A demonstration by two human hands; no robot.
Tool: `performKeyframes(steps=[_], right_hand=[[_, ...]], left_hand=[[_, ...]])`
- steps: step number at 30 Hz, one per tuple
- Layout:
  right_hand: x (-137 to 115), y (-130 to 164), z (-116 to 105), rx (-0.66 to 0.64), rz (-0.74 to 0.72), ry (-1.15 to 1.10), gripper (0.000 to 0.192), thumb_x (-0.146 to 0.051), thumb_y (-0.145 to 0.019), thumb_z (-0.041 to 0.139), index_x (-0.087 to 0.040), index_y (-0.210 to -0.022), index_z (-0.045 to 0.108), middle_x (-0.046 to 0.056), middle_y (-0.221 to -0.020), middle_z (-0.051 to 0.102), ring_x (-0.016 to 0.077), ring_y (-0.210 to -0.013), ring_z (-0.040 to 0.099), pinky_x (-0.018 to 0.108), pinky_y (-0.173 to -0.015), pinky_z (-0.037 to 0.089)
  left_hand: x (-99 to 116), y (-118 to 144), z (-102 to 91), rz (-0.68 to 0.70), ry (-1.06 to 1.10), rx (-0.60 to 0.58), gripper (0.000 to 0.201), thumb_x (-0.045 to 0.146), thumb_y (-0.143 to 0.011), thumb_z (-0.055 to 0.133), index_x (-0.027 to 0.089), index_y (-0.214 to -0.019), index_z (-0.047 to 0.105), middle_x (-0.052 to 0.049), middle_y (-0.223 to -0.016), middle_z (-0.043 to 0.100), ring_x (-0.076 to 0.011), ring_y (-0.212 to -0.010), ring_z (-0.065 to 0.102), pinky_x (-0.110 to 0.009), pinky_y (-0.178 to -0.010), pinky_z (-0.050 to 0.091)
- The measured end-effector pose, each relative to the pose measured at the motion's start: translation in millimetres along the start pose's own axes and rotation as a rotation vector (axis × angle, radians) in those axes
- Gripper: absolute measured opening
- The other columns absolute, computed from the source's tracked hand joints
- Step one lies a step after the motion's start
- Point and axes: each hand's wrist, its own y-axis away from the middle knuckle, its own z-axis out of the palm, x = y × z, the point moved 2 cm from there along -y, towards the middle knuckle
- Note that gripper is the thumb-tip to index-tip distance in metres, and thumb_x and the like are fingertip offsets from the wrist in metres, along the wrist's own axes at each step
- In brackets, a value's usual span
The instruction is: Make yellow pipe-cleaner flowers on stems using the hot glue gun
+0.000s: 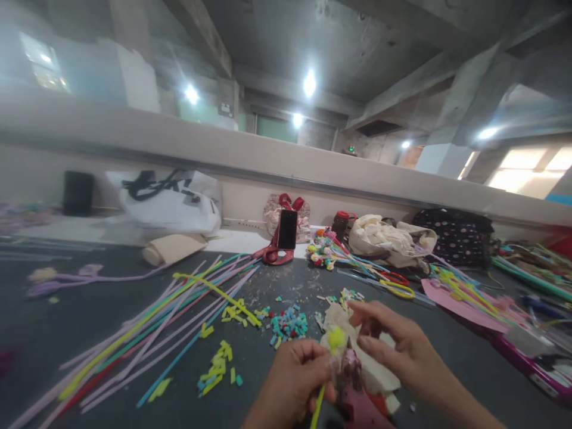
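Note:
My left hand (292, 378) pinches a yellow pipe cleaner (334, 342) whose fuzzy tip curls up between my hands, its stem running down past my palm. My right hand (395, 345) hovers just right of that tip, fingers bent and apart, touching a crumpled beige paper (373, 372) under both hands. A dark red object (357, 396) lies below the yellow tip. What the right fingers grip is hard to tell.
Several long coloured pipe cleaners (165, 328) fan across the dark table at left. Cut yellow bits (217, 366) and teal bits (289, 326) lie in front. A phone (287, 229) stands on a red holder at the back, with bags (172, 202) and scissors (395, 285).

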Motion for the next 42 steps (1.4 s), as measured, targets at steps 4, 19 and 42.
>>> performKeyframes(steps=[4,19,42], right_hand=[[22.0,10.0,33.1,0.007,0.205,-0.410,0.046,-0.032,-0.067,0.066,-0.025,-0.111,0.052,0.001,-0.085,0.055,0.0141,-0.066,0.053,0.024,-0.055,0.043],[3.0,-7.9,55.9,0.046,0.214,-0.706,0.036,-0.037,-0.060,0.071,-0.017,-0.088,0.062,-0.001,-0.067,0.060,0.0115,-0.058,0.054,0.021,-0.053,0.041],[22.1,-3.4,58.3,0.086,0.264,-0.652,0.057,-0.037,-0.061,0.070,-0.020,-0.113,0.052,0.005,-0.090,0.060,0.0150,-0.067,0.056,0.023,-0.055,0.042]], left_hand=[[2.7,1.8,0.4,0.085,0.069,0.026,0.036,0.048,-0.051,0.064,0.016,-0.054,0.048,0.002,-0.039,0.054,-0.0024,-0.027,0.030,-0.017,-0.033,0.018],[-5.2,-1.3,1.1,0.166,0.126,0.107,0.047,0.058,-0.044,0.067,0.015,-0.052,0.050,0.004,-0.040,0.048,-0.0035,-0.034,0.034,-0.018,-0.037,0.023],[-3.4,-8.3,-7.8,0.128,0.371,0.003,0.038,0.046,-0.047,0.072,0.013,-0.049,0.054,0.002,-0.037,0.052,-0.0031,-0.030,0.037,-0.015,-0.034,0.022]])
